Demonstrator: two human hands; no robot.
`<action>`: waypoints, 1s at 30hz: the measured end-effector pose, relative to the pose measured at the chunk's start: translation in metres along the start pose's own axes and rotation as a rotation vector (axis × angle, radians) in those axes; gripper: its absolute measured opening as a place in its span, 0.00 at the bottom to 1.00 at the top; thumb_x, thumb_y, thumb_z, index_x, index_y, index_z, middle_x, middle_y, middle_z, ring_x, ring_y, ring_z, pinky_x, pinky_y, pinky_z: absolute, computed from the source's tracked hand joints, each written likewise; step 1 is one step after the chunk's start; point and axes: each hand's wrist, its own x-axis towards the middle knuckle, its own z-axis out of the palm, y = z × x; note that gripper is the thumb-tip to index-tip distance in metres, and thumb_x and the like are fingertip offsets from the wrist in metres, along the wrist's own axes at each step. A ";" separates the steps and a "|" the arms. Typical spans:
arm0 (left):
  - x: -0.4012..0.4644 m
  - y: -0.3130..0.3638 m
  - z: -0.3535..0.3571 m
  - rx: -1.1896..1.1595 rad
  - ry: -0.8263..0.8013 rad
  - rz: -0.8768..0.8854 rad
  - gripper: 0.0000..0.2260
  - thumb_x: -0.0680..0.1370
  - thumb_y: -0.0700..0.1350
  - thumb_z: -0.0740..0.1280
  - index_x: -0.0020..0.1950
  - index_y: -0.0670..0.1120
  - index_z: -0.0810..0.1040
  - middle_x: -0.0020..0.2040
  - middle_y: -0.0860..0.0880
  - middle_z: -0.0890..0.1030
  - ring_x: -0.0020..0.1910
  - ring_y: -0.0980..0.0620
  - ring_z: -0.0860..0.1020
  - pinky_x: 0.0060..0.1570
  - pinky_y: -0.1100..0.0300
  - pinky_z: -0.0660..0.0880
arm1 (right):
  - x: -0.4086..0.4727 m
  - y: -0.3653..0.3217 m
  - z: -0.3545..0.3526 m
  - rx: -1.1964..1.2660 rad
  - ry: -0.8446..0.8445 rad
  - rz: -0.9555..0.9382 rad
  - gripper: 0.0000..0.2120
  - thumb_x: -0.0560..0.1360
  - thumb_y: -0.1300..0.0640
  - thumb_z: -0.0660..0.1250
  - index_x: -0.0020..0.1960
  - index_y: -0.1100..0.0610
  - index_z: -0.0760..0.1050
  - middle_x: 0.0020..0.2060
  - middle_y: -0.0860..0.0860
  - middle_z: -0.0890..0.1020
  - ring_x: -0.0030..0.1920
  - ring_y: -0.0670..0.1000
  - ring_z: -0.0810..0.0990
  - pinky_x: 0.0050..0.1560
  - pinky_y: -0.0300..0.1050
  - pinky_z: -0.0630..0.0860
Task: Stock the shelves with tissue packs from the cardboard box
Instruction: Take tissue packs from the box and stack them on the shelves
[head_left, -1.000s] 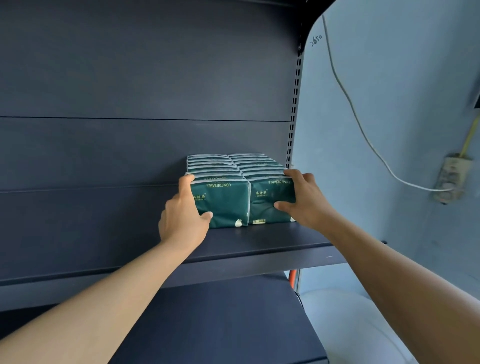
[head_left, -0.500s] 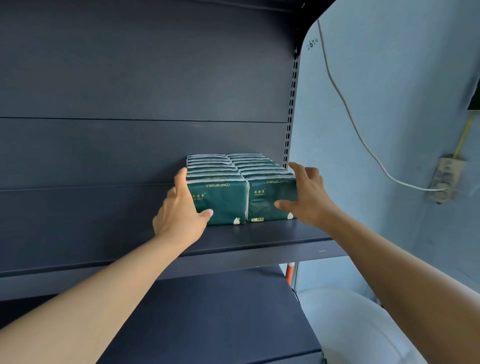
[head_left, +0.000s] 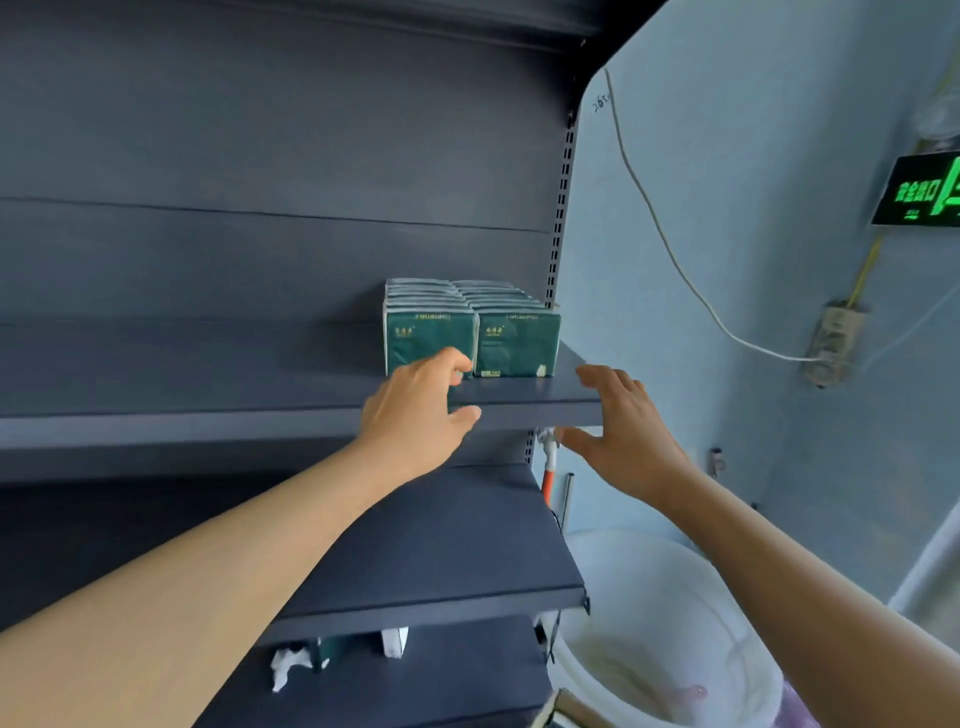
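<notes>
- Head view: green tissue packs (head_left: 470, 332) stand in two rows at the right end of a dark shelf (head_left: 208, 400), set back from its front edge.
- The left hand (head_left: 421, 410) is spread and holds nothing, fingertips near the left front pack.
- The right hand (head_left: 621, 431) is spread and holds nothing, just off the shelf's right corner.
- The shelf is bare to the left of the packs.

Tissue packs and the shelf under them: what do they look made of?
Tissue packs: dark green plastic film wrap, probably, going by the slight sheen, white sealed edges and printed lettering. Shelf: looks like painted sheet metal, matte dark grey, with a thin folded front lip and a slotted upright.
</notes>
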 end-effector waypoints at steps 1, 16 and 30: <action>-0.011 0.005 0.003 -0.008 -0.040 -0.004 0.17 0.75 0.50 0.68 0.64 0.54 0.71 0.59 0.57 0.77 0.59 0.52 0.75 0.57 0.49 0.73 | -0.014 0.002 0.001 0.008 -0.011 0.008 0.29 0.73 0.54 0.69 0.71 0.56 0.62 0.66 0.53 0.69 0.67 0.54 0.65 0.64 0.44 0.63; -0.138 0.008 0.108 -0.243 -0.578 -0.065 0.07 0.76 0.46 0.68 0.53 0.50 0.78 0.48 0.52 0.81 0.50 0.51 0.78 0.53 0.55 0.75 | -0.198 0.050 0.061 0.046 -0.179 0.366 0.18 0.73 0.57 0.69 0.62 0.56 0.72 0.54 0.51 0.80 0.52 0.50 0.79 0.49 0.36 0.69; -0.235 -0.098 0.219 -0.109 -0.981 -0.051 0.05 0.75 0.46 0.68 0.50 0.49 0.78 0.41 0.57 0.78 0.47 0.52 0.78 0.51 0.60 0.73 | -0.346 0.081 0.168 -0.018 -0.377 0.786 0.19 0.74 0.55 0.68 0.63 0.59 0.72 0.59 0.53 0.78 0.60 0.53 0.76 0.60 0.46 0.72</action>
